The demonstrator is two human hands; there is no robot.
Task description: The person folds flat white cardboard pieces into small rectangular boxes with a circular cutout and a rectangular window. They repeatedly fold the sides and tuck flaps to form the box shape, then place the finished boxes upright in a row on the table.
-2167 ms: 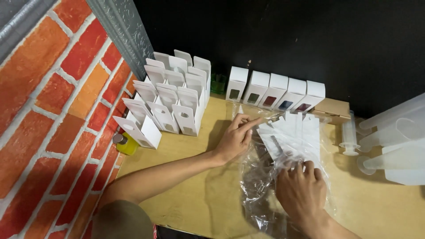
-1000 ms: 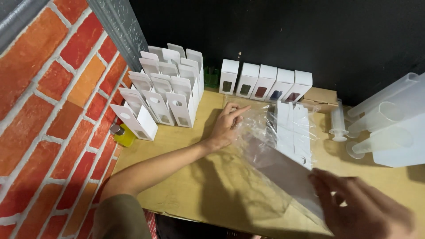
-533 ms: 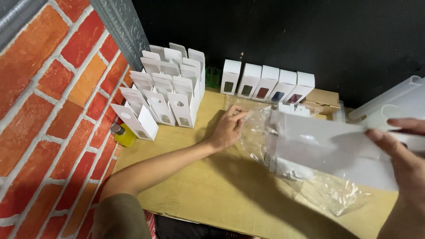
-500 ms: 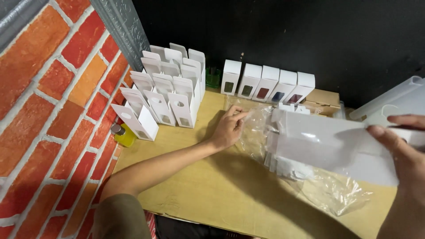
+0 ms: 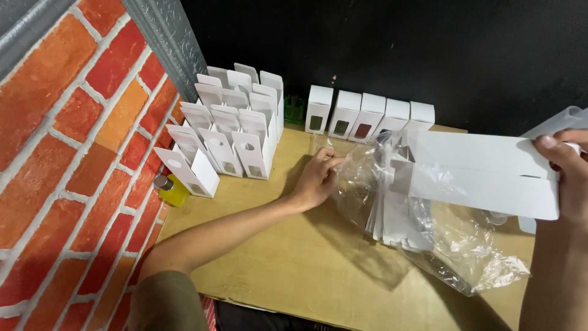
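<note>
My left hand [image 5: 316, 178] pinches the near edge of a clear plastic bag [image 5: 453, 239] that lies on the tan table [image 5: 294, 270]. Inside the bag is a stack of flat white cardboard box blanks [image 5: 395, 211]. My right hand [image 5: 566, 168], raised at the right edge of view, grips the end of one flat white box blank [image 5: 484, 175] that is drawn out of the bag and held level above it.
Several upright white boxes with hang tabs [image 5: 229, 135] stand in rows at the back left. A row of closed white window boxes [image 5: 367, 116] lines the black back wall. A small yellow bottle [image 5: 171, 190] sits by the brick wall [image 5: 73, 141].
My right hand has pulled a flat box blank out of the bag, moving up and to the right. My left hand stays on the bag's edge.
</note>
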